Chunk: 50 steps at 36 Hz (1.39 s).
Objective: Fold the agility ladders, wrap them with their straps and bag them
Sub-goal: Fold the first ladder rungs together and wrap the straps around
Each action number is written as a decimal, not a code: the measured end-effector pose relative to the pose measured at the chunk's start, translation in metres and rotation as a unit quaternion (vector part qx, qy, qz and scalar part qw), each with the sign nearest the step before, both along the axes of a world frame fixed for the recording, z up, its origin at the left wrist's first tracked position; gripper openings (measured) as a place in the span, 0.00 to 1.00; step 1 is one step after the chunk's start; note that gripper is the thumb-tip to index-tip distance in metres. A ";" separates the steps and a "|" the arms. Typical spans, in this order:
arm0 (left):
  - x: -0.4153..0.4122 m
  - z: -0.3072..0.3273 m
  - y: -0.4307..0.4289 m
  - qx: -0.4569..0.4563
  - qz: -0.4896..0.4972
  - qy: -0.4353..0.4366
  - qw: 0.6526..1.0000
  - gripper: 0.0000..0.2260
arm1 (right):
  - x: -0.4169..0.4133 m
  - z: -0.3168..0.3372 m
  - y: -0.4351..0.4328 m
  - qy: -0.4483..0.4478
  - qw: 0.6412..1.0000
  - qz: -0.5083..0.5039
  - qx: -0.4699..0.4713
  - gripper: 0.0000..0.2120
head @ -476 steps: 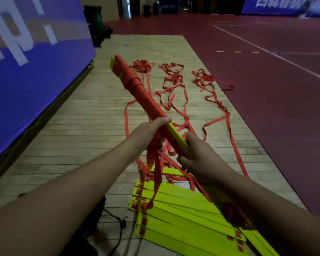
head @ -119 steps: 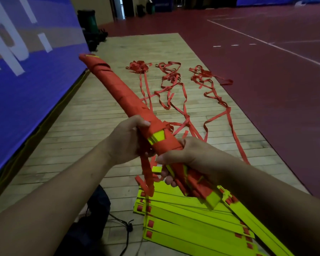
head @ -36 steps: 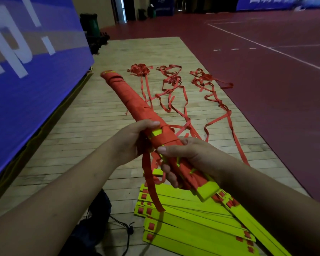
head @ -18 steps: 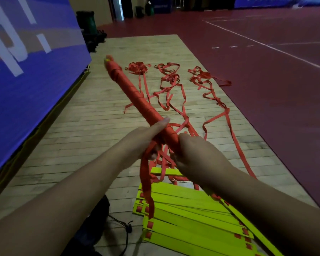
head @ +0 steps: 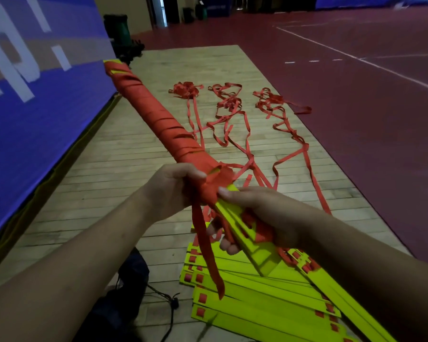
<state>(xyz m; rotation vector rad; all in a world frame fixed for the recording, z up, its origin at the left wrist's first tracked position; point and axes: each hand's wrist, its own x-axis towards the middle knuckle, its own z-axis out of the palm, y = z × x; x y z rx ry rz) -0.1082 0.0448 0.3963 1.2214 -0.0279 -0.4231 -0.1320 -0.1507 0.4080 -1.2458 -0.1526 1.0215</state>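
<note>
Both hands are holding the folded ladder bundle at the centre of the frame, its far end pointing to the upper left. My left hand is curling round the red-wrapped part, and my right hand is gripping the bare yellow rung ends just beside it. A loose strap tail is hanging below my left hand. More yellow ladders are lying stacked on the wooden floor at the lower right, their red straps trailing toward the upper centre. A dark bag is sitting at the lower left.
</note>
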 end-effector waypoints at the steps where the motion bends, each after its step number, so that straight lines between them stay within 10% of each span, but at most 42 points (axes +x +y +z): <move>1: 0.000 0.001 0.001 -0.008 -0.009 -0.005 1.000 0.24 | -0.002 -0.001 0.001 0.024 0.999 0.018 0.014 0.19; 11: 0.002 0.004 0.003 0.186 -0.078 0.015 0.979 0.22 | 0.000 0.002 0.003 -0.163 0.976 -0.097 -0.103 0.19; 17: 0.001 -0.001 -0.017 0.202 -0.078 0.039 0.975 0.27 | 0.008 -0.005 0.004 -0.342 0.870 -0.106 -0.338 0.18; 23: 0.001 -0.016 -0.033 0.157 -0.001 0.062 0.986 0.19 | -0.012 -0.015 0.019 -0.547 0.687 -0.044 -0.477 0.13; 30: 0.001 -0.004 -0.002 0.054 -0.006 0.031 0.998 0.07 | 0.007 -0.005 0.002 -0.237 0.942 -0.106 -0.211 0.17; 34: -0.002 -0.003 0.006 0.003 -0.063 0.006 0.998 0.16 | 0.009 -0.001 -0.011 -0.049 0.997 0.014 -0.060 0.19; 44: 0.000 -0.002 -0.011 0.093 0.008 0.044 0.995 0.15 | 0.009 0.000 -0.009 -0.201 0.971 -0.080 -0.102 0.06; 50: 0.003 -0.008 -0.022 0.033 -0.032 0.054 0.997 0.29 | 0.008 -0.006 0.002 -0.478 0.789 -0.065 -0.381 0.08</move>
